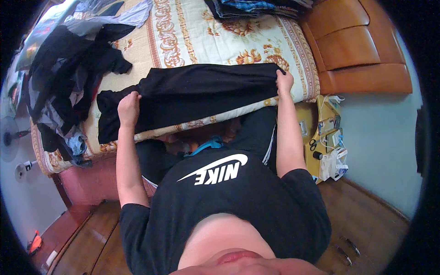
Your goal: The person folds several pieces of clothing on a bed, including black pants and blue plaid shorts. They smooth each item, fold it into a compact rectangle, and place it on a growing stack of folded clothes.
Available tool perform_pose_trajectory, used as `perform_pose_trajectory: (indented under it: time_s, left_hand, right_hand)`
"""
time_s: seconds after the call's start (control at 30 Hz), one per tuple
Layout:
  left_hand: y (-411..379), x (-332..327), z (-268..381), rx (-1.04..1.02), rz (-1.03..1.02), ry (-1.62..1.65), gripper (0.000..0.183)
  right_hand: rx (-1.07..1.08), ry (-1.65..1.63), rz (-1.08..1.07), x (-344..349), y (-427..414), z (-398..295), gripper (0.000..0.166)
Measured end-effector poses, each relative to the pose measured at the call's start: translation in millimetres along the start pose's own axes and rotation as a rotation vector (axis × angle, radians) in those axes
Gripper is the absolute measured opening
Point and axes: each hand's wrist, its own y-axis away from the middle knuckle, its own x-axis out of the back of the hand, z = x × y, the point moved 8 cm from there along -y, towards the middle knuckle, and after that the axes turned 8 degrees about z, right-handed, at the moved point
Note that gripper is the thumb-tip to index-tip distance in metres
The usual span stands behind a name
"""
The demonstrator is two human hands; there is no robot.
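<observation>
A black cloth garment (206, 89) lies stretched lengthwise across the near edge of the bed, folded into a long strip. My left hand (129, 107) is closed on it near its left part, where the cloth is bunched and creased. The left end of the garment spreads flat beyond that hand. At the other end, my right hand (284, 81) pinches the far right corner between thumb and fingers. Shallow creases run along the cloth between the two hands. The exact kind of garment cannot be told from here.
A heap of dark and grey clothes (75, 68) covers the bed's left side. Folded clothes (254, 8) are stacked at the back, near a brown padded headboard (354, 37). A yellow bedside cabinet (312, 161) on the right carries scissors (312, 144), cables and small items. A fan (12, 137) stands left.
</observation>
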Motion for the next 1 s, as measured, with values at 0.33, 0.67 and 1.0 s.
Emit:
perform_pose_trajectory:
  time_s: [0.33,0.67,1.0]
  left_hand:
    - [21,-5,-17,0.073,0.016,0.037,0.028]
    - [11,5,-14,0.068,-0.095,0.062,0.019]
    - [65,-12,4,-0.072,-0.096,-0.117,0.009]
  right_hand:
    - [-0.306,-0.598,-0.56,-13,4,-46,0.029]
    - [-0.129,-0.119,-0.434,6,0,-18,0.031]
    - [-0.336,-0.183,-0.367,14,41,63,0.029]
